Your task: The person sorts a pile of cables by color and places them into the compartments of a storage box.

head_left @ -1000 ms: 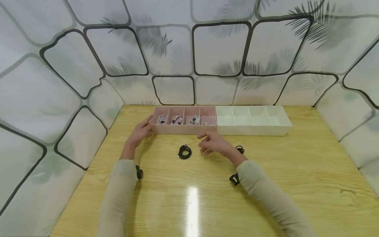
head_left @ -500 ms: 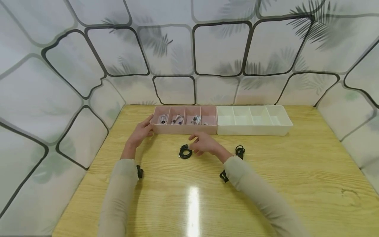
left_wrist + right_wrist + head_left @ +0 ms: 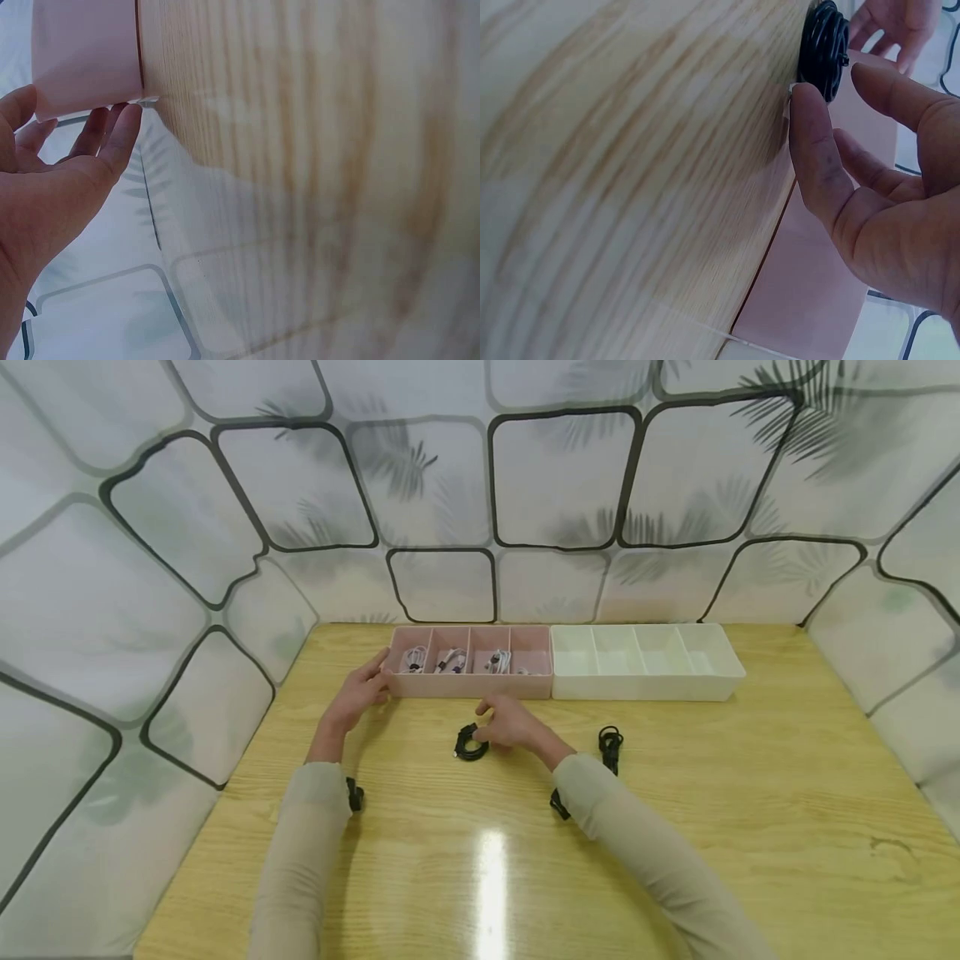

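Between both hands (image 3: 354, 697) (image 3: 512, 724), black cable (image 3: 825, 49), nearer right

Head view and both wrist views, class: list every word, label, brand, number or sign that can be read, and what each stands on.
None can be read in any view.
Pink box: no lettering visible on its front.
White box: none visible on its front.
Coiled black cable: any marking is too small to read.
Pale cables: too small to tell.
Patterned backdrop: outlines and leaf shapes, no letters.
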The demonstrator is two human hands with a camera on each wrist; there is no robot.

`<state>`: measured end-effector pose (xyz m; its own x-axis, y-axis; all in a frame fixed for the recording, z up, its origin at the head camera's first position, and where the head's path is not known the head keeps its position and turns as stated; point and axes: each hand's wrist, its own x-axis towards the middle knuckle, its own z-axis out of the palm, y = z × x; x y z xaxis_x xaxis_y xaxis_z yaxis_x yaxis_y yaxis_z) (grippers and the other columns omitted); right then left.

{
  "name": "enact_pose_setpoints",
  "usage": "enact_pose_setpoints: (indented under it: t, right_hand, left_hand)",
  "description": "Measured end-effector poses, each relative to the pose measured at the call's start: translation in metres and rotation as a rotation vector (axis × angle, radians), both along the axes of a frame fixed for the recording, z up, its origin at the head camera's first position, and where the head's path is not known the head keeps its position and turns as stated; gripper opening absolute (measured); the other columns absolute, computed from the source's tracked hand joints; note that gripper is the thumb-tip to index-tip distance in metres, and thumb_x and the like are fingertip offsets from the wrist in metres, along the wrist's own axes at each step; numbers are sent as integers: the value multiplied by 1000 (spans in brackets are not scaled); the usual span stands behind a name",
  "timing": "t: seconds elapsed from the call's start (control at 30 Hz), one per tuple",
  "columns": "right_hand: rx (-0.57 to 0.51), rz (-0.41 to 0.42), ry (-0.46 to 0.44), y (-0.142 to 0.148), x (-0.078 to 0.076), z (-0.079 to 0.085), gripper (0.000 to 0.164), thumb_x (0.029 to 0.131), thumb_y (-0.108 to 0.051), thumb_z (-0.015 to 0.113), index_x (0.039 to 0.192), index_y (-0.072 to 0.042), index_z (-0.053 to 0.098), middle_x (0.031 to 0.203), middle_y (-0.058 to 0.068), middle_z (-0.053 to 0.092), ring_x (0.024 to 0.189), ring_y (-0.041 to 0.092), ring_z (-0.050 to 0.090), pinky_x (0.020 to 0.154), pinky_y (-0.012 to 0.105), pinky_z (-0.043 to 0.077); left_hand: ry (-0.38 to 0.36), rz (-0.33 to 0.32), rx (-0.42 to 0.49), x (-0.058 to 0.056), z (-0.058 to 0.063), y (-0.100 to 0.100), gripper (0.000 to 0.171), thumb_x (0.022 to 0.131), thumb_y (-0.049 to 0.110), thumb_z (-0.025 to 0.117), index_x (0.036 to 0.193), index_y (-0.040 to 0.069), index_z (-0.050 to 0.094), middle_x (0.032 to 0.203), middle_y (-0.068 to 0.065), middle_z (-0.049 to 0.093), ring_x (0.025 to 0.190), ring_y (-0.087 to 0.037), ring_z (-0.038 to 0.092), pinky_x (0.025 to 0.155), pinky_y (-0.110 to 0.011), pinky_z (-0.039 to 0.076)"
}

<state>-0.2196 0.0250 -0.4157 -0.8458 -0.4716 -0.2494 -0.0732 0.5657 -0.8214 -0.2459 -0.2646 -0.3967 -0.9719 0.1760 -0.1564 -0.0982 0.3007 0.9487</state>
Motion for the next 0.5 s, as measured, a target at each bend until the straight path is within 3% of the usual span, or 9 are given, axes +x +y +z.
enact_pose_setpoints:
  t: [0.13,0.27,0.37,0.5]
  right_hand:
    - [42,17,40,-5,-3,-3,45,88,-8,72,129,5,56,59,3,55,44,13,47,44,25,44]
    - [69,9,63,-10,-2,-4,44,86,-3,71,126,6,57,55,3,53,41,13,47,41,24,43]
    - [109,11,91,-12,-1,-5,39,85,-1,71,122,6,59,66,7,59,42,12,49,41,23,44]
    - [163,21,139,-14,-1,-5,32,84,-1,71,114,6,62,97,16,65,45,11,52,43,22,46]
  left_hand:
    - [18,5,-20,-8,-14,-6,57,109,17,37,160,15,14,155,-34,23,138,-47,35,110,-57,34]
    - [45,1,-38,-11,-22,-10,56,109,20,38,160,19,16,153,-33,27,136,-42,39,109,-54,39]
    - [75,-12,-40,-11,-24,-11,56,108,25,40,160,20,19,148,-35,32,131,-39,45,104,-49,45]
    - [73,-17,-40,-10,-23,-10,57,108,25,40,160,20,19,146,-35,33,131,-40,45,104,-50,45]
